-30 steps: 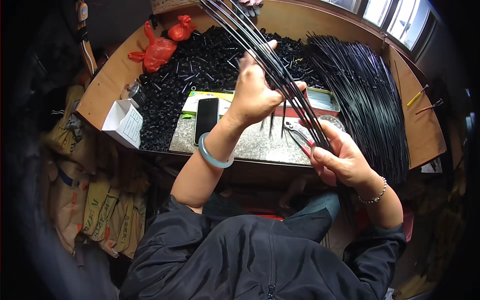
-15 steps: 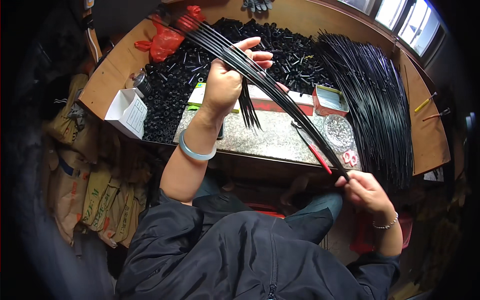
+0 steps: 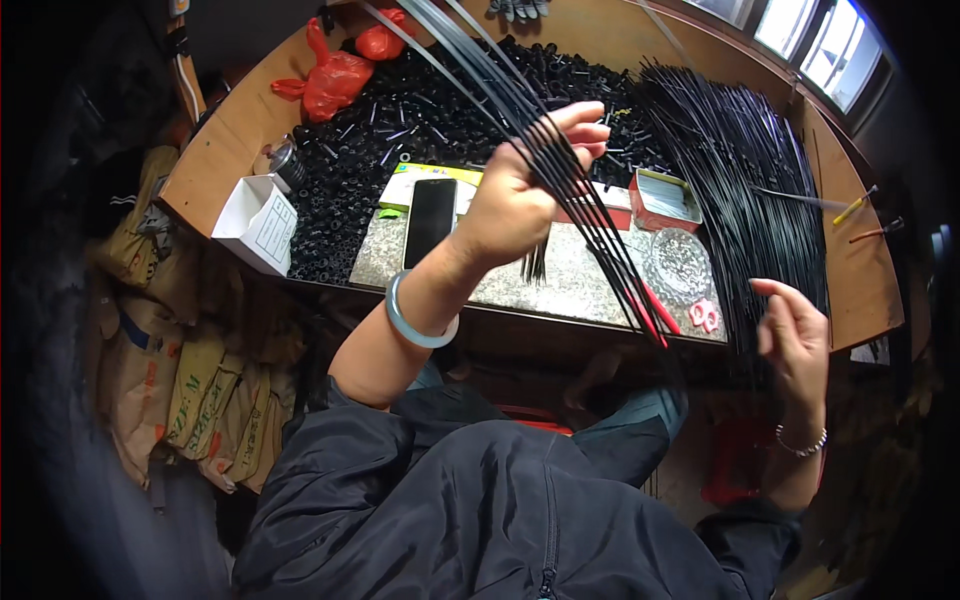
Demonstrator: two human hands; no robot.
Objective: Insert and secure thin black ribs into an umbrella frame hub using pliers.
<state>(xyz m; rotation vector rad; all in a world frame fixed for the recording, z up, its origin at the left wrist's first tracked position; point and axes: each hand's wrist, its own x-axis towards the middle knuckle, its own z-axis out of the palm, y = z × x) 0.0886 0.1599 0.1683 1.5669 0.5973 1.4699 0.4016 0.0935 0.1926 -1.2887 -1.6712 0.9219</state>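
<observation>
The worktop (image 3: 490, 287), a speckled slab with wooden walls behind and at the sides, spans the middle; on its right lies a broad pile (image 3: 775, 215) of long black strands; behind the slab and to its left spreads a heap (image 3: 350, 185) of small black parts; a thin bundle (image 3: 592, 205) of black strands slants above the slab, its upper end running out past the top edge, its lower end crossing in front of red-handled pliers (image 3: 660, 312); the left hand (image 3: 525, 205) grasps this bundle around its middle, fingers reaching out beyond it, and a short bunch of dark ends hangs below; the right hand (image 3: 795, 335) is released, slightly blurred, its fingers bent and nothing seen in them, near the pile's front edge; two red bags (image 3: 337, 85) sit at the back left; a white box (image 3: 250, 225) stands tilted at the left wall; a phone (image 3: 432, 220) leans beside the left forearm; a glass dish (image 3: 682, 268) rests right of the bundle, a tin (image 3: 667, 200) just behind it, a pink piece (image 3: 704, 316) in front.
</observation>
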